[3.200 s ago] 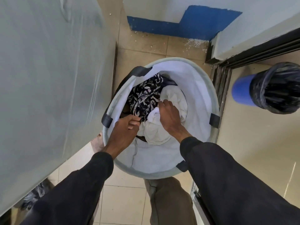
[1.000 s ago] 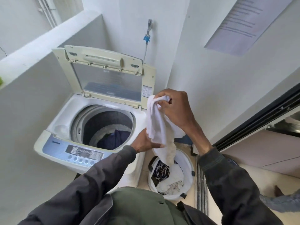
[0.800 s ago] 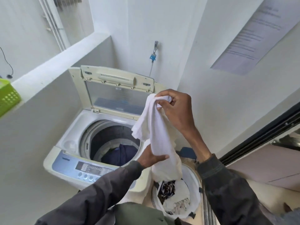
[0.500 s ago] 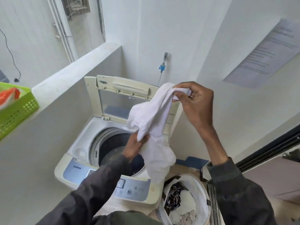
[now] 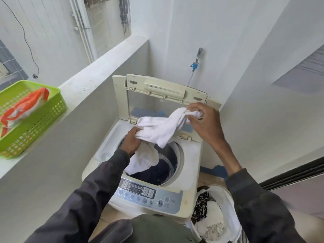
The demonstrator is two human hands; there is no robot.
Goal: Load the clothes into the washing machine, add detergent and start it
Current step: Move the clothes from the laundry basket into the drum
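Partly in right hand point(image 5: 205, 124), white cloth point(image 5: 162, 130)

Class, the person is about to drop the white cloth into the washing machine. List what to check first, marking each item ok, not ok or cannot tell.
1. Machine lid raised clear of the opening: ok.
2. Both the left hand and right hand grip the white cloth: ok.
3. Cloth over the drum, lower end hanging inside: ok.
4. Room above the dark clothes in the drum: ok.
5. Empty laundry basket: not ok, clothes lie in it.
6. Detergent in the orange packet in the green basket: cannot tell.
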